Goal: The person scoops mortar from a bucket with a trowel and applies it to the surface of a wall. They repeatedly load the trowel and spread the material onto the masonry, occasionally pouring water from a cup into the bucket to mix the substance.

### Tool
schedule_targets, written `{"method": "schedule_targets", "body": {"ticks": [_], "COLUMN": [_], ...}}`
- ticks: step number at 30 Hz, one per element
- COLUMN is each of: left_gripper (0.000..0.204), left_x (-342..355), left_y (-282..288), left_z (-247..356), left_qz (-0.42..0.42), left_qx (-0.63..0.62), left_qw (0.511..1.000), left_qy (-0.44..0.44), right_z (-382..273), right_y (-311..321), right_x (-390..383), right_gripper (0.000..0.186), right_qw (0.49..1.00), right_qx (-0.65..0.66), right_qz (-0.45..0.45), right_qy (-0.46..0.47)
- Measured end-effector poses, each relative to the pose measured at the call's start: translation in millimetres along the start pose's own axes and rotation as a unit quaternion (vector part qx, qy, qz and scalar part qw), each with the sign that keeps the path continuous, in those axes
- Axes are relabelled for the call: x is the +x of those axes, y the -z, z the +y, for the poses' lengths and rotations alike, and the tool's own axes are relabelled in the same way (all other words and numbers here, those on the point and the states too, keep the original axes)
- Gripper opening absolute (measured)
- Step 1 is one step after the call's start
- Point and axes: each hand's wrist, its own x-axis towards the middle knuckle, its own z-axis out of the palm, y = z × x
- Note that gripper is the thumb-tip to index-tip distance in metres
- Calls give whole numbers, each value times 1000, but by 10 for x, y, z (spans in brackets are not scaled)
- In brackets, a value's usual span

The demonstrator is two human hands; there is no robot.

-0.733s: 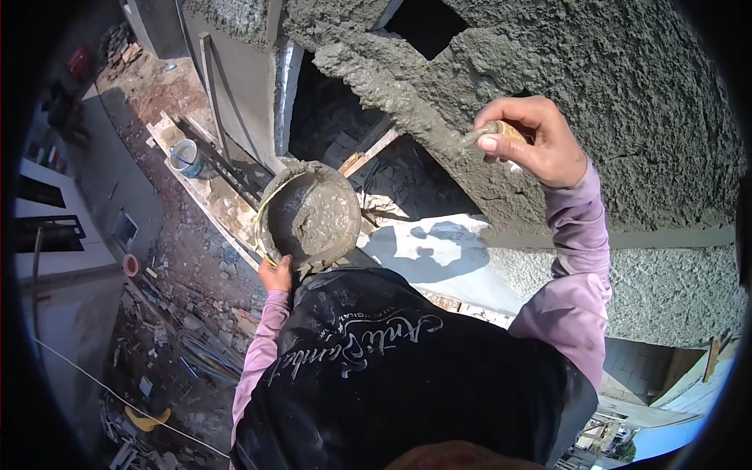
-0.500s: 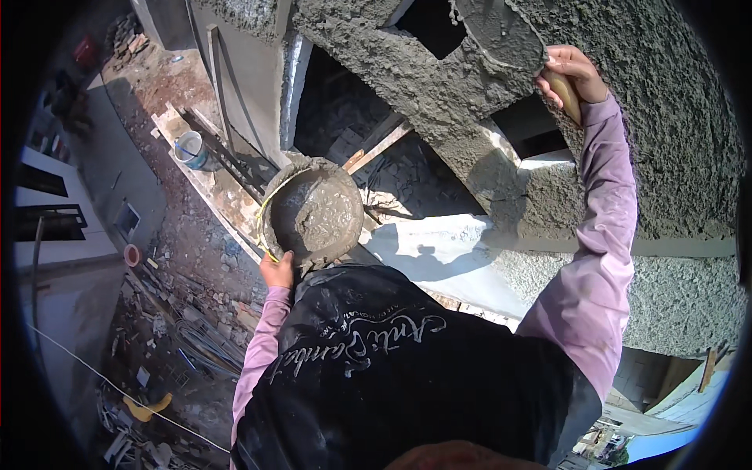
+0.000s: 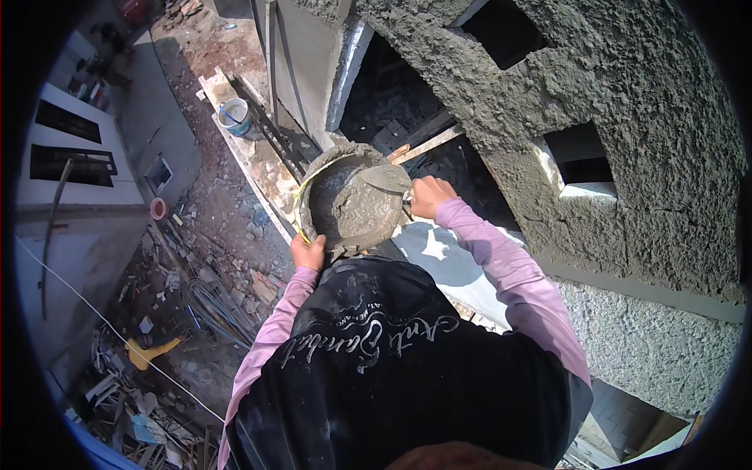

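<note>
Mortar (image 3: 356, 211), wet and grey, lies in one round bucket (image 3: 389, 229) just in front of the person's body, and more of it is smeared thickly along the rim. One yellow handle (image 3: 298, 211) curves along the bucket's left side. One trowel (image 3: 386, 178) reaches in over the rim from the right, its blade grey and coated; whether the blade is dug in or only resting on top cannot be told. Two hands are at work, well apart, on opposite sides of the bucket. The left hand (image 3: 308, 252) is closed on the near left part of the rim, thumb uppermost, beside the lower end of the yellow handle. The right hand (image 3: 432, 197) is curled into a fist around the trowel's handle, mostly hiding it, at the right edge of the bucket. Both forearms wear pink sleeves (image 3: 513, 262), and one black shirt (image 3: 407, 376) with pale lettering covers the body. Beyond the bucket, to the left, one smaller pail (image 3: 235, 117) stands on a dirty plank (image 3: 262, 186). To the right rises one rough grey wall (image 3: 658, 117) with two small square openings, one (image 3: 504, 33) higher in the view and one (image 3: 578, 153) lower. Below on the left, one yellow object (image 3: 150, 354) lies among scattered rubble (image 3: 235, 251), its kind unclear.
</note>
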Motion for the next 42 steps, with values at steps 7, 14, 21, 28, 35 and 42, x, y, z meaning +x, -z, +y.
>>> {"method": "schedule_targets", "body": {"ticks": [7, 14, 21, 28, 35, 42], "left_gripper": [18, 19, 19, 22, 20, 8], "left_x": [-10, -21, -8, -24, -17, -16], "left_y": [21, -37, -29, -76, -105, -83], "left_z": [-20, 84, 117, 267, 180, 120], "left_qz": [19, 31, 13, 19, -7, 46], "left_qx": [41, 90, 109, 146, 104, 73], "left_qw": [999, 995, 994, 989, 994, 996], "left_qy": [-24, -8, -9, -23, -40, -22], "right_z": [-569, -166, -485, -79, -869, -104], "right_y": [-1130, -587, -1061, -676, -1099, -619], "right_x": [556, 130, 497, 231, 768, 494], "right_gripper": [18, 27, 16, 13, 12, 15], "right_qw": [986, 962, 988, 983, 942, 954], "right_qx": [-2, -85, -52, -85, -164, -168], "right_qz": [68, 171, 29, 162, 246, 195], "right_qy": [154, 197, 141, 32, 158, 157]}}
